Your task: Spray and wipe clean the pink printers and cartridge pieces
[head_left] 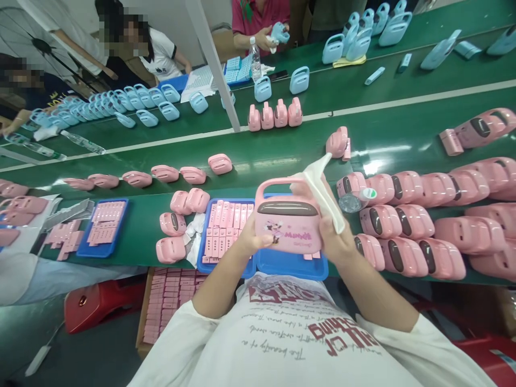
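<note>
Held up in front of my shirt is a pink plastic casing [288,220] with a carry handle, a dark oval window and a cartoon print on its front. My left hand [249,236] grips its left side, thumb on the front face. A white cloth [327,196] is pinched in my right hand [335,239], which also holds the casing's right side; some of its fingers are hidden behind. Below the casing sit a blue tray [290,269] and, to its left, another blue tray [203,267] with rows of small pink printed pieces [223,231].
Many pink casings [407,258] stand in rows on the right. Others line the green belt [262,156]. A plastic bottle [350,201] lies among the right-hand ones. Across the bench are blue casings [169,110] and co-workers. A carton [165,301] of pink pieces sits lower left.
</note>
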{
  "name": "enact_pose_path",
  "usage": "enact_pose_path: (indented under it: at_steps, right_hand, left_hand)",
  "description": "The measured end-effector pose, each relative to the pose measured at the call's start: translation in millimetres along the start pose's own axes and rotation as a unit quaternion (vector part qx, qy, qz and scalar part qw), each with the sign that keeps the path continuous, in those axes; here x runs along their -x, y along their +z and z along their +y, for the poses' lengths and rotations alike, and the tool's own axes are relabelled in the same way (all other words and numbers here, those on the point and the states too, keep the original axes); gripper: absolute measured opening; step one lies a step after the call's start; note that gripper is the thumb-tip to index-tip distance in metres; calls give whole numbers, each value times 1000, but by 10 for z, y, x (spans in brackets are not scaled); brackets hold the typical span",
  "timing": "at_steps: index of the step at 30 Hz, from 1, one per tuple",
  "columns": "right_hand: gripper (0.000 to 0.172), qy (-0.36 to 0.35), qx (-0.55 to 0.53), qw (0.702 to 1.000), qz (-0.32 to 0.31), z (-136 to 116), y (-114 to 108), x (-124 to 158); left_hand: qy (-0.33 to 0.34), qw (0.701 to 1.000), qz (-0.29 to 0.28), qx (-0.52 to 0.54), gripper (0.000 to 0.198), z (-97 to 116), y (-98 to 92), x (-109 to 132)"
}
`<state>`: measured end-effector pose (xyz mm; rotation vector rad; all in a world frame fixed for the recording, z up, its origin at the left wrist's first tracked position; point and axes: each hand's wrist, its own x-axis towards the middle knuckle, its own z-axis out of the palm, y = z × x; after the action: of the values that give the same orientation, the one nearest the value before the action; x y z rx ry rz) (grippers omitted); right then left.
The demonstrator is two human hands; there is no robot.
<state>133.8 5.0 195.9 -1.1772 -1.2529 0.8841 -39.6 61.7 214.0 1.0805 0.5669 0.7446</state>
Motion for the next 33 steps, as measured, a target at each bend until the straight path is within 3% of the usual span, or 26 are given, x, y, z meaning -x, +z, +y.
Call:
enact_pose_path:
  at_steps: [3,6,10,14,16,18,20,22,25,30,33]
  right_hand:
    - [43,3,-25,999,-44,-215,-203,-308]
    - [39,-21,22,991,-131,-275,-334,-488]
    - [44,-76,175,960,-204,-260,-344,-574]
    - [33,-170,167,941,-241,-178,-356,-593]
    - [31,-182,139,952,-203,-98,-409,-546]
    - [32,-149,118,976,-104,-8,-451,-451]
    - [38,-96,99,990,6,66,-434,-335]
    - [44,-72,90,992,57,112,-334,-236]
    - [51,-107,113,987,49,158,-71,-155]
    - [55,-172,257,945,106,404,326,-71]
    - [46,-204,329,922,18,627,397,-15]
  left_hand:
    - [-22,996,-32,-81,80,50,-33,9]
    - [-39,990,-41,-129,80,128,-25,4]
    - [-105,979,-52,-166,78,180,25,-40]
    - [-148,976,-18,-161,79,113,11,-80]
    - [-141,985,20,-99,76,76,-29,-96]
    - [-125,989,73,-19,69,61,-70,-123]
    - [-122,980,146,52,61,66,-87,-166]
    - [-133,962,212,108,55,75,-67,-217]
    - [-147,943,242,172,51,68,23,-284]
    - [-170,938,208,221,56,-17,190,-343]
    - [-175,962,156,139,69,-62,215,-372]
